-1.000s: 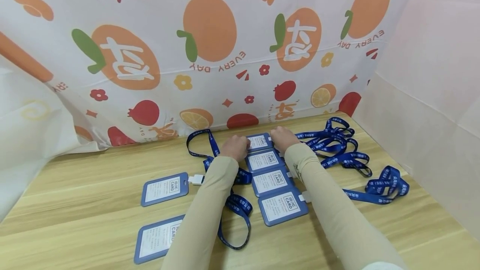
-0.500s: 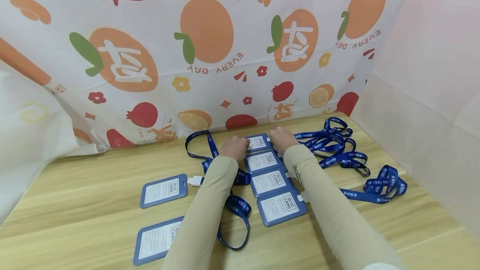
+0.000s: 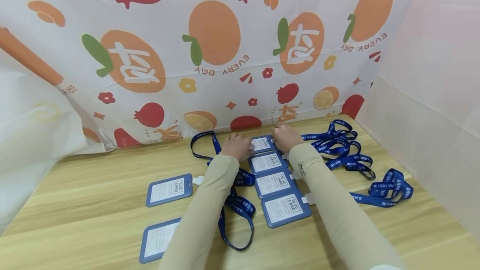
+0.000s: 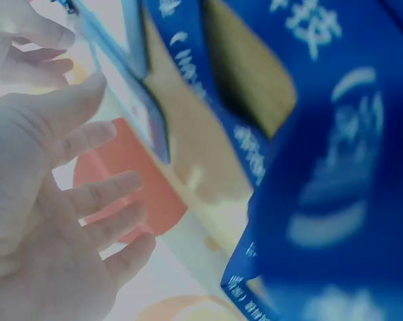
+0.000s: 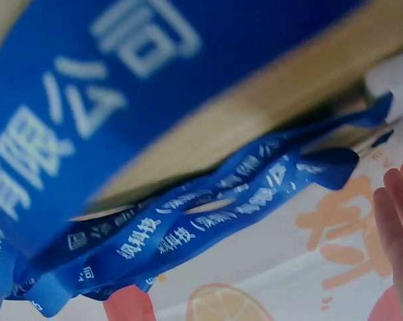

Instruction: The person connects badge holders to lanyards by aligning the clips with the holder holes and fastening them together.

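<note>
A column of several blue ID card holders with white cards stands at the middle of the table in the head view. My left hand (image 3: 237,147) is at the left edge of the farthest card holder (image 3: 262,144); in the left wrist view its fingers (image 4: 114,194) are spread and loosely bent, with nothing gripped. At that holder's right end, by its strap clip, is my right hand (image 3: 286,138). In the right wrist view its fingers (image 5: 399,207) look fairly straight and hold nothing. Whether either hand touches the holder is unclear. Below it lies the nearest card holder (image 3: 286,209) of the column.
Blue lanyards (image 3: 339,147) lie heaped right of the column, with another coiled lanyard (image 3: 391,188) nearer. More lanyard loops (image 3: 240,207) lie between the arms. Two card holders, one farther (image 3: 169,190) and one nearer (image 3: 159,238), lie left. A fruit-print cloth (image 3: 172,53) hangs behind the table.
The left hand's fingers have loosened and spread beside the farthest card holder. The right hand stays at its other end. The head view has shifted slightly; the card holders keep their places.
</note>
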A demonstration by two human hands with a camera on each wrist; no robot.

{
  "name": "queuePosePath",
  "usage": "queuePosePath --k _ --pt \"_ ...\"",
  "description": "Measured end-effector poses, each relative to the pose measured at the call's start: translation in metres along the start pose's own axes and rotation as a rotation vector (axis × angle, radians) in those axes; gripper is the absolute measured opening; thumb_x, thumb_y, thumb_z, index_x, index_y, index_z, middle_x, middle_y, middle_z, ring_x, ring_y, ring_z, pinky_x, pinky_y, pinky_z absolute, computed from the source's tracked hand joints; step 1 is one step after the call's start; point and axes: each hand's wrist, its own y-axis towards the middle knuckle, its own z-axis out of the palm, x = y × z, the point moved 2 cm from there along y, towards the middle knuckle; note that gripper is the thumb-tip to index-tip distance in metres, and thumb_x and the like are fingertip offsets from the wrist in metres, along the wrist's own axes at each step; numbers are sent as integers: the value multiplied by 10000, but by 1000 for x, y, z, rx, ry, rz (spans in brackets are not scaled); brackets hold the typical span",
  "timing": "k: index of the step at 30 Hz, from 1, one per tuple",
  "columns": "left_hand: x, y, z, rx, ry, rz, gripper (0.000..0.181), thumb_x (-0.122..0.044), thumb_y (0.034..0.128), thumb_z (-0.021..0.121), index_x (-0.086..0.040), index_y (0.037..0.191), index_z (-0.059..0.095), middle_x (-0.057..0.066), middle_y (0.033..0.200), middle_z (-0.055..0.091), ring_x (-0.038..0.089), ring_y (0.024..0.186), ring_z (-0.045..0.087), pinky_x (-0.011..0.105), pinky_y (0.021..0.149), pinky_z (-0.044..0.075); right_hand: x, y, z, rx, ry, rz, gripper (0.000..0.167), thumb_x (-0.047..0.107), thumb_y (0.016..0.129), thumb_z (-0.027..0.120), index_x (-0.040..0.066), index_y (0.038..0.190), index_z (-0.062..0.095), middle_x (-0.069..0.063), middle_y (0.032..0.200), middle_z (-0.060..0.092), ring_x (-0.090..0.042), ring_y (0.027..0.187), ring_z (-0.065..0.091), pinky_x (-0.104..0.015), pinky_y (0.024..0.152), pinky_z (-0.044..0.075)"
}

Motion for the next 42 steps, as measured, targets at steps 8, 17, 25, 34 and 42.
queuePosePath --k 8,17,25,34,42 --pt "-3 -11 -18 -30 -16 37 489 -357 1047 575 -111 1463 505 163 1466 508 361 1390 390 521 1160 302 -1 -3 -6 -56 38 0 330 139 948 737 4 1246 701 -171 1147 701 -295 1020 687 -400 887 570" --pt "-4 -19 -21 -71 -41 73 516 -361 1043 580 -110 1485 490 159 1468 522 350 1365 436 526 1153 318 0 -6 -5 -50 38 11 318 177 959 728 20 1235 712 -159 1111 720 -285 979 700 -405 859 580" --pt "-1 -28 -16 -70 -80 83 515 -363 1048 574 -105 1485 490 152 1472 526 348 1367 455 544 1130 348 3 -6 -11 -43 22 -2 333 226 962 730 52 1246 717 -135 1132 716 -281 1005 687 -421 859 576" --pt "4 -34 -16 -79 -110 65 529 -354 1041 589 -96 1491 487 153 1481 519 355 1374 451 550 1134 340 7 -11 -17 -58 81 -1 363 244 977 710 67 1293 695 -140 1262 680 -314 1148 645 -463 919 549" --pt "2 -43 -19 -105 -93 109 527 -357 1034 599 -93 1479 495 158 1472 527 366 1362 464 556 1121 358 12 -19 -18 -124 131 -9 376 245 972 717 59 1298 686 -150 1289 663 -321 1190 620 -479 978 517"
